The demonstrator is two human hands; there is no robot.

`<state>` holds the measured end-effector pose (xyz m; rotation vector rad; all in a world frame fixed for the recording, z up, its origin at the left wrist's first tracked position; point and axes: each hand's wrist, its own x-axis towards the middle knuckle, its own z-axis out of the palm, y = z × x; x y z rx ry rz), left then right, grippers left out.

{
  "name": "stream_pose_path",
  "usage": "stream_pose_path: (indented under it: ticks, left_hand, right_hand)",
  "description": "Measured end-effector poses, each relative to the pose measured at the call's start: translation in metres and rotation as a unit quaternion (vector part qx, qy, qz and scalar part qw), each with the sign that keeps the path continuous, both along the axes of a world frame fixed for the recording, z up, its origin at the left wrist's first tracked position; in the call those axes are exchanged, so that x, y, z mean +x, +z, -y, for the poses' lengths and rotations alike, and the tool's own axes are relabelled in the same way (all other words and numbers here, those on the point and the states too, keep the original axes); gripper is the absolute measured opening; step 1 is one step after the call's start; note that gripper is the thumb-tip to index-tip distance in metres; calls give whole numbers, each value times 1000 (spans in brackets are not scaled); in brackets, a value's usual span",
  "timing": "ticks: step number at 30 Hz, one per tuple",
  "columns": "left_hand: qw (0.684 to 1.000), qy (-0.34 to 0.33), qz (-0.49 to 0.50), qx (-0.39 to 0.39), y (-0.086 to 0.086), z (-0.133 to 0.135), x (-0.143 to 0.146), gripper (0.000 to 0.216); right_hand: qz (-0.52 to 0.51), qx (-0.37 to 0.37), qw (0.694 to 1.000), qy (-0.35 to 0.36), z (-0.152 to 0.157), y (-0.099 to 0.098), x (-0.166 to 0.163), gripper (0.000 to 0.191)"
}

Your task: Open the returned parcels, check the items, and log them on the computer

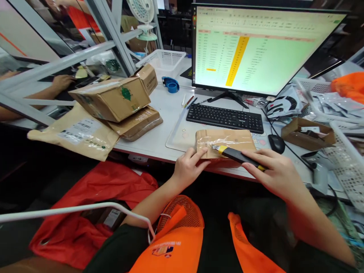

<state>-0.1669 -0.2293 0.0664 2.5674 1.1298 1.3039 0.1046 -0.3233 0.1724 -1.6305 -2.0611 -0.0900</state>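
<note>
A small brown cardboard box [236, 137] with clear tape across it lies at the front edge of the desk. My left hand [187, 167] grips the near left corner of this box, thumb and fingertips closed on its edge. In my right hand [273, 168] is a box cutter [239, 154] with a dark handle and yellow parts. Its tip points left and meets the taped top of the box near my left fingers. Whether the blade has gone through the tape cannot be made out.
Stacked cardboard boxes [119, 96] and a tan mailer bag [82, 132] lie at the left. Behind the box are a keyboard [224, 116] and monitor [264, 49]; a mouse [276, 143] and open carton [308, 132] lie right. A red bag [113, 185] hangs below the desk. Another person's hand [63, 81] is beyond the frame.
</note>
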Motion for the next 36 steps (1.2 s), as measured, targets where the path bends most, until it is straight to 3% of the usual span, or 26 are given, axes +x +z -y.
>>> stream_pose_path:
  ticks: [8, 18, 22, 25, 29, 32, 34, 36]
  left_hand:
    - [1000, -24, 3, 2, 0, -14, -1, 30]
    - [998, -34, 35, 37, -8, -19, 1, 30]
    - [998, -46, 38, 32, -10, -22, 0, 30]
    - [997, -53, 40, 37, -12, -24, -3, 29]
    - [996, -56, 43, 58, -10, -25, -4, 26]
    - [996, -52, 36, 69, -5, -18, 4, 25]
    - [996, -53, 23, 70, 0, -10, 12, 24]
    - [996, -56, 7, 68, 3, 0, 21, 24]
  right_hand:
    - [98, -1, 995, 20, -22, 14, -22, 38]
    - [213, -34, 974, -65, -15, 46, -28, 43]
    - [234, -28, 966, -108, -2, 47, -3, 44]
    - [254, -18, 953, -166, 9, 43, 42, 43]
    - [216, -75, 938, -259, 35, 43, 104, 38]
    - [141, -4, 932, -335, 49, 49, 100, 46]
    - [81, 11, 960, -269, 46, 52, 72, 45]
    - [59, -34, 985, -157, 34, 54, 39, 41]
